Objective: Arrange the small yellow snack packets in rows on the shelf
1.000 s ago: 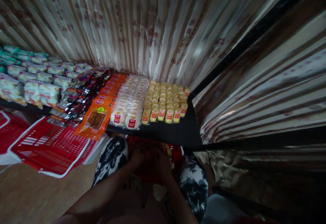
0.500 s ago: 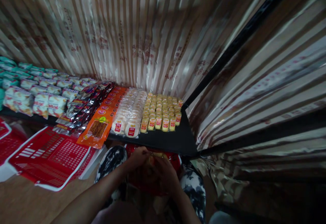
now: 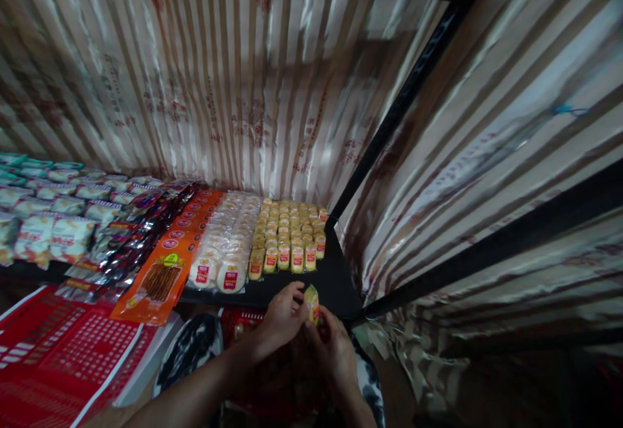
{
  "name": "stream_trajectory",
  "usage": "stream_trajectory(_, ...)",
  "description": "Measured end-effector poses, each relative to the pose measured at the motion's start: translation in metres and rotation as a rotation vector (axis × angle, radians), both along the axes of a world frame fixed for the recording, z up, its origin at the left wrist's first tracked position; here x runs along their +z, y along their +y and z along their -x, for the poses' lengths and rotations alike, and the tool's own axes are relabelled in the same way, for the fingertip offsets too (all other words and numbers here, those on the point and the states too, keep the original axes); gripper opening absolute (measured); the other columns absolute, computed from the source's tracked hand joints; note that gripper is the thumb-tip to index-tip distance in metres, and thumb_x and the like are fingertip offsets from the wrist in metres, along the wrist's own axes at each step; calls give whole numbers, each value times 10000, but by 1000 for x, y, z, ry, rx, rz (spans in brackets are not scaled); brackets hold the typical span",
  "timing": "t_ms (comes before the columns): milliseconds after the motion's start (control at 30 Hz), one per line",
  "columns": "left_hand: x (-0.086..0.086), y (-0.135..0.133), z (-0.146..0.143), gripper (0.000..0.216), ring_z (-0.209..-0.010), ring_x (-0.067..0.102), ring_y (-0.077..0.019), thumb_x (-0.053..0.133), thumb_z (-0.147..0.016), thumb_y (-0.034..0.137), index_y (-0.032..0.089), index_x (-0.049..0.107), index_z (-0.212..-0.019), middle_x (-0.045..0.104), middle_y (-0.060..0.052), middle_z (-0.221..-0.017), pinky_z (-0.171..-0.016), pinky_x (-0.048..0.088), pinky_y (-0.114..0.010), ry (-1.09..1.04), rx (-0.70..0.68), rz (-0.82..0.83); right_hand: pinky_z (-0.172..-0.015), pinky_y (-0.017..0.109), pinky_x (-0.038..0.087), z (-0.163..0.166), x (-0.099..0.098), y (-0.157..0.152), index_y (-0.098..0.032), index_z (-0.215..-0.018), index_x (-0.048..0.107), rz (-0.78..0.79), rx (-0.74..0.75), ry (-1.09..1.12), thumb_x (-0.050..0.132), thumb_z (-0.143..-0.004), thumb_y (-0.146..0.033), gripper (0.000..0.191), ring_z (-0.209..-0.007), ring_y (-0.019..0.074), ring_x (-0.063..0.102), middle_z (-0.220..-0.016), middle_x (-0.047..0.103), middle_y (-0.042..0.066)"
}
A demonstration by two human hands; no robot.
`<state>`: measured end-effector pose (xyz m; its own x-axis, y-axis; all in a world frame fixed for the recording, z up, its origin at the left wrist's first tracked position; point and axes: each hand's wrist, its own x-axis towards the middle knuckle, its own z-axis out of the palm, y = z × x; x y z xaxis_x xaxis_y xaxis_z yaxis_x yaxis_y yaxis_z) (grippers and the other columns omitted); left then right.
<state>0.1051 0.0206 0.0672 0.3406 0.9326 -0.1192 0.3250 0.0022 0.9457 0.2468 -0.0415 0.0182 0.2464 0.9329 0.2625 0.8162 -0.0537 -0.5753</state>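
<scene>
A small yellow wrapped snack cake [image 3: 312, 303] with a red-and-white label is held upright in front of the black shelf. My right hand [image 3: 335, 347] pinches its lower part between thumb and fingers. Close against its left side is my left hand [image 3: 283, 314], fingers loosely curled and apart, the thumb at the wrapper. Just beyond, rows of the same yellow snack cakes [image 3: 283, 256] stand on the black shelf [image 3: 335, 282]. Below my hands, a red basket [image 3: 238, 316] sits between my knees; its contents are too dark to make out.
Left of the yellow cakes stand round white wrapped crackers [image 3: 231, 275], orange snack bags [image 3: 158, 282], dark shiny packets [image 3: 119, 246] and white bags [image 3: 71, 237]. A red basket [image 3: 73, 344] lies lower left. Black frame bars [image 3: 389, 136] and striped sheeting [image 3: 272, 91] enclose the shelf.
Both hands have risen from over the basket towards the shelf edge, bringing up a yellow snack cake. The view has tilted up and turned slightly right.
</scene>
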Motion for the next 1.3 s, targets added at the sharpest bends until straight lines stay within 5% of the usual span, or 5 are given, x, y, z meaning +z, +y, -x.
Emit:
stream_trajectory(233, -1, 23, -49, 397, -883, 596, -140, 442, -729, 137, 171, 505, -1120, 567, -75, -1120, -736, 527, -236, -43, -18, -194, -716, 327, 505, -26, 1, 49, -124, -1095, 556, 4, -202, 124, 449, -768, -516, 521, -806, 225, 626, -945, 655, 129)
stream_trajectory(367, 1, 38, -70, 385, -1113, 516, -193, 416, -744, 118, 172, 542, -1104, 548, -92, -1202, -956, 453, -324, 38, -39, -327, -698, 314, 494, -39, 4, 82, -120, -1105, 548, -34, -245, 156, 445, -754, -481, 513, -798, 219, 614, -928, 644, 124)
stream_trajectory(633, 17, 65, -90, 510, -1284, 366, -192, 394, -739, 108, 80, 505, -1235, 431, -116, -1370, -1105, 264, -287, 235, -84, -240, -792, 337, 439, -50, -9, 127, -132, -1068, 556, -90, -220, 104, 406, -678, -267, 439, -865, 231, 565, -928, 613, 105)
stream_trajectory(1300, 5, 78, -95, 482, -1236, 405, -196, 358, -768, 107, 75, 519, -1222, 488, -102, -1323, -1095, 258, -294, 369, -97, -234, -794, 361, 457, -51, -26, 137, -136, -1087, 533, -109, -143, 245, 407, -692, -330, 458, -860, 225, 559, -960, 587, 114)
